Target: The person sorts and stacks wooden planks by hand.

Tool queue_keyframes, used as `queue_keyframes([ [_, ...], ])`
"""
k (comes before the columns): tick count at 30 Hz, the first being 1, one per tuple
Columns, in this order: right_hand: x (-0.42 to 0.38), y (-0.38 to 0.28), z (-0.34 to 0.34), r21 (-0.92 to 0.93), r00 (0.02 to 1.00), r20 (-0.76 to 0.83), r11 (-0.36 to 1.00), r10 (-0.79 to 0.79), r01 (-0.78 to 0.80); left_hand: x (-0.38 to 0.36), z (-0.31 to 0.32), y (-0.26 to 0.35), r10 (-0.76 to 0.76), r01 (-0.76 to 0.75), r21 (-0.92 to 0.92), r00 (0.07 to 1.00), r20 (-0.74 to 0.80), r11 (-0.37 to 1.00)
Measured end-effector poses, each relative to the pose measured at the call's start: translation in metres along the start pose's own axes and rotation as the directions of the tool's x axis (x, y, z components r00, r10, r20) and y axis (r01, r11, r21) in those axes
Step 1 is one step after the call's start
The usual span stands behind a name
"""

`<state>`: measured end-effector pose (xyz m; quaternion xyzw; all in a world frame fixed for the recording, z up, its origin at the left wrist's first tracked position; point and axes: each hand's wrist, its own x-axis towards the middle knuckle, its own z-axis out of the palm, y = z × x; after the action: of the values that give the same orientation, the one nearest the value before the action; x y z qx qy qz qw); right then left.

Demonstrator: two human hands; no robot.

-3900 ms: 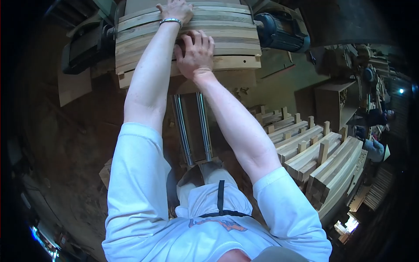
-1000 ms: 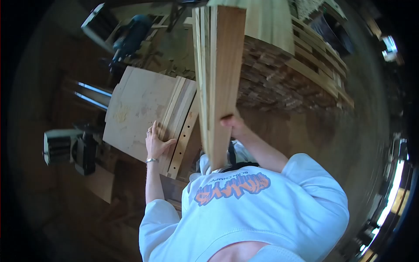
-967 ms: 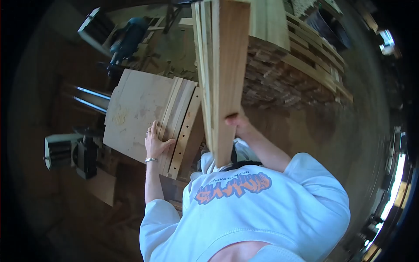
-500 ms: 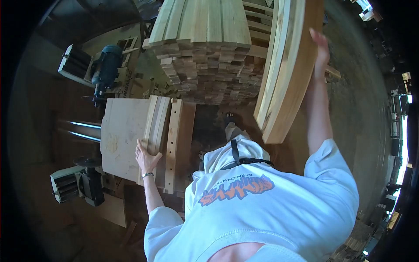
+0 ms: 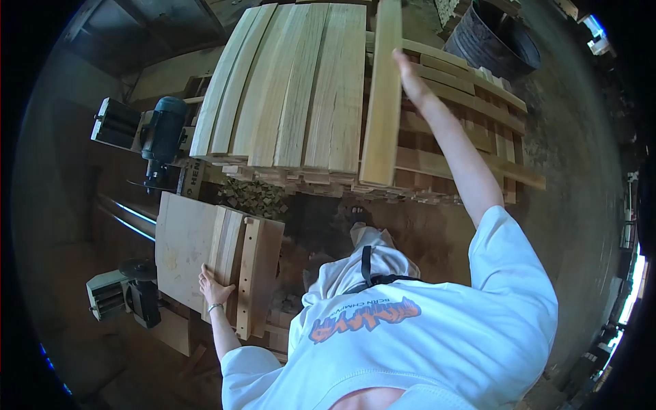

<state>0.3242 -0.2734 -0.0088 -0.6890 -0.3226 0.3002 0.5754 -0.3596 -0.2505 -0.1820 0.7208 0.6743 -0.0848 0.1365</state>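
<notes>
My left hand (image 5: 215, 287) lies with fingers spread on the near end of the wooden strips (image 5: 225, 242). They lie side by side on a pale board (image 5: 181, 236), beside a wooden fence with holes (image 5: 247, 273). My right arm reaches forward, and my right hand (image 5: 411, 75) is on the right edge of a long wooden plank (image 5: 381, 109). Part of its fingers is hidden. That plank lies along the right side of the big plank stack (image 5: 294, 96), its near end sticking out slightly past the stack's edge.
Several loose boards (image 5: 471, 130) lie to the right of the stack, with a dark metal drum (image 5: 488, 41) behind. At left are a blue motor (image 5: 166, 126) and a lower motor with a disc blade (image 5: 140, 294). Small offcuts (image 5: 253, 198) lie below the stack.
My right hand has carried the planks left and forward to the stack's side, and they have turned flatter. My left hand stays on the strips. The view has shifted, showing more of the stack.
</notes>
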Motion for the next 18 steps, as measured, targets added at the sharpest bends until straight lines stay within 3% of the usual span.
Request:
queue_keyframes([
  [1, 0.022, 0.023, -0.015, -0.407, 0.981, 0.003, 0.897, 0.192, -0.174, -0.002, -0.001, -0.001, -0.022, 0.022, 0.017, 1.0, 0.009, 1.0],
  [3, 0.055, 0.086, -0.01, 0.037, 0.983, 0.182, 0.999, -0.022, 0.015, -0.001, -0.001, 0.004, -0.016, 0.016, 0.037, 1.0, -0.006, 0.999],
  [4, 0.049, 0.084, -0.005, 0.04, 0.984, 0.175, 0.999, -0.024, 0.018, -0.001, -0.001, 0.007, -0.041, 0.041, 0.042, 0.999, -0.003, 0.998],
  [6, 0.021, 0.067, 0.023, 0.113, 1.0, 0.015, 0.994, -0.014, 0.012, -0.001, 0.0, 0.004, -0.066, 0.066, 0.049, 0.998, 0.004, 0.997],
  [7, 0.018, 0.051, 0.03, 0.112, 1.0, 0.014, 0.994, -0.015, 0.014, 0.001, 0.001, 0.003, -0.065, 0.065, 0.047, 0.998, 0.004, 0.997],
  [9, 0.003, 0.024, 0.038, 0.346, 0.991, 0.009, 0.929, 0.133, -0.128, 0.0, -0.001, -0.003, 0.002, -0.002, 0.013, 1.0, 0.006, 1.0],
  [13, -0.002, 0.031, 0.035, 0.378, 0.995, 0.029, 0.92, 0.097, -0.1, 0.002, -0.01, -0.011, 0.022, -0.02, -0.073, 0.999, 0.026, 0.997],
  [15, -0.014, 0.036, 0.03, 0.34, 0.997, -0.045, 0.938, -0.056, 0.068, 0.0, -0.016, -0.017, 0.067, -0.046, -0.345, 0.997, 0.049, 0.938],
  [16, -0.025, 0.041, 0.029, 0.133, 0.949, -0.315, 0.991, 0.018, 0.026, -0.002, -0.016, -0.024, 0.074, -0.051, -0.433, 0.997, 0.037, 0.9],
  [17, -0.053, 0.026, 0.033, -0.032, 0.882, -0.44, 0.984, -0.171, 0.175, -0.006, -0.019, -0.025, 0.091, -0.066, -0.432, 0.995, 0.038, 0.9],
  [18, -0.094, 0.006, 0.039, -0.218, 0.779, -0.515, 0.933, -0.359, 0.286, -0.022, -0.029, -0.021, 0.166, -0.093, -0.635, 0.984, 0.057, 0.767],
])
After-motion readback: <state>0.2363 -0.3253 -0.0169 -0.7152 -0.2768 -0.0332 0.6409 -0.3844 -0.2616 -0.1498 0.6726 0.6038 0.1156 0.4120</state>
